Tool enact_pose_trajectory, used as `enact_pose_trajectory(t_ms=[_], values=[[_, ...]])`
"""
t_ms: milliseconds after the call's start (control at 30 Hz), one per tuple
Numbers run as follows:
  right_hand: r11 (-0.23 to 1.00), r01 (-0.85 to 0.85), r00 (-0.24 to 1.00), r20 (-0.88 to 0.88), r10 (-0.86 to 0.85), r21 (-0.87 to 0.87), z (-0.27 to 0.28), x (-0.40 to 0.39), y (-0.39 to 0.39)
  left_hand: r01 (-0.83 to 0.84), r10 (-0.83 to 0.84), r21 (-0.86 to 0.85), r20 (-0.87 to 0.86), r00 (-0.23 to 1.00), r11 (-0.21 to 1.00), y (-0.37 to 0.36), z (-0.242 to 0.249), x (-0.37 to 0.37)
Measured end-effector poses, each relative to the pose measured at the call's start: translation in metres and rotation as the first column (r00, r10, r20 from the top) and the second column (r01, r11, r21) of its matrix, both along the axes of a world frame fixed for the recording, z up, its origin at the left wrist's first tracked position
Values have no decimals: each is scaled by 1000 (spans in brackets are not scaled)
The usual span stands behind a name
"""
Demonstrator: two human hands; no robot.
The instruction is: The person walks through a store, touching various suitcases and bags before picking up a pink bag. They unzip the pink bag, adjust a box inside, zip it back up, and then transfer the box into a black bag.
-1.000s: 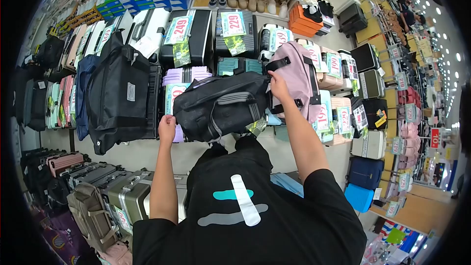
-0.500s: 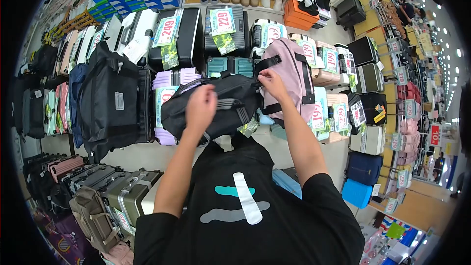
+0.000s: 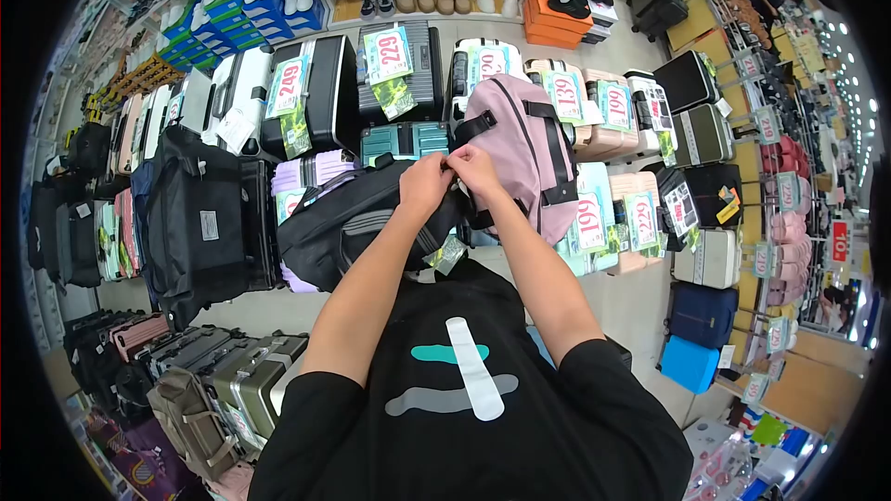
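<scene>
A black duffel bag (image 3: 371, 213) with grey stripes lies on top of the upright suitcases in front of me. At its right end my left hand (image 3: 425, 186) and my right hand (image 3: 475, 172) meet, fingertips pinched together at the bag's edge. The exact part between the fingers is too small to make out. Right beside them a pink duffel bag (image 3: 520, 148) with black straps rests on the cases, close to my right hand. Under the black bag show a lilac suitcase (image 3: 314, 170) and a teal suitcase (image 3: 405, 140).
A large black bag (image 3: 200, 223) stands to the left. Suitcases with price tags, such as a black one (image 3: 316, 83), line the back. Shoe shelves (image 3: 422, 2) and orange boxes (image 3: 557, 20) are beyond. More cases stand behind me at left, including an olive suitcase (image 3: 260, 380).
My left hand has moved right from above the black duffel bag to meet my right hand at the bag's end. The view has shifted slightly, with things appearing further left.
</scene>
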State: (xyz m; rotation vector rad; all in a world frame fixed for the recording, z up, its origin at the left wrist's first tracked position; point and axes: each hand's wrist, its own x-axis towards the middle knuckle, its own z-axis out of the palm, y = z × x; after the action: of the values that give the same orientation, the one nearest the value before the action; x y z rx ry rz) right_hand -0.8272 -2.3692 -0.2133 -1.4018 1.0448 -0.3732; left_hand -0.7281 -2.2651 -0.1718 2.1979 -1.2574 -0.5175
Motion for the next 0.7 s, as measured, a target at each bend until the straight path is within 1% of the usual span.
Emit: enact_pose_trajectory(t_ms=[33,100,133,167,200,233,300,333,367,400,433,467,500,533,567,633,667,700], values=[[998,-9,998,55,6,69,-1,1,-4,-6,6,1,7,1000,1000,-3,-2,2],[978,-46,987,163,12,206,0,5,-9,-67,70,74,-43,997,995,-8,-4,5],[976,-58,985,169,22,209,2,6,-12,-77,80,92,-30,996,993,-10,-3,6],[970,-118,975,208,74,210,5,4,-15,-88,91,96,-24,996,991,-11,-2,7],[962,-177,961,246,123,210,5,1,-18,-80,82,76,-25,996,994,-13,-3,8],[959,-187,959,251,132,212,6,-2,-21,-70,71,56,-25,997,996,-14,-2,8],[967,-216,968,156,195,136,7,-6,-29,-102,104,44,-41,994,994,-12,-1,9],[965,-224,966,161,202,136,5,-6,-27,-124,126,33,-65,990,992,-10,0,9],[965,-259,957,150,250,46,2,-9,-18,-131,134,39,-64,989,991,-7,-1,6],[955,-292,946,136,295,-45,-3,-10,-12,-176,178,29,-94,979,984,-4,4,4],[909,-362,904,163,396,-206,-12,-7,-9,-222,223,17,-123,967,975,-3,5,4],[921,-360,909,167,382,-146,-21,-7,-6,-231,232,22,-118,965,973,0,7,2],[930,-358,914,170,368,-86,-19,-5,-3,-287,288,24,-129,949,958,3,6,1],[926,-368,909,177,377,-82,-18,-3,-3,-343,343,27,-139,929,939,5,6,2],[924,-370,911,158,380,-91,-16,-2,-3,-351,352,32,-133,926,936,8,5,4],[922,-375,912,141,385,-94,-21,-6,-4,-468,472,66,-146,869,881,15,2,10],[934,-355,920,161,357,-45,-23,-6,-7,-479,479,41,-159,863,877,23,0,17],[942,-336,927,181,329,4,-26,-6,-9,-497,500,68,-186,846,865,33,-9,27]])
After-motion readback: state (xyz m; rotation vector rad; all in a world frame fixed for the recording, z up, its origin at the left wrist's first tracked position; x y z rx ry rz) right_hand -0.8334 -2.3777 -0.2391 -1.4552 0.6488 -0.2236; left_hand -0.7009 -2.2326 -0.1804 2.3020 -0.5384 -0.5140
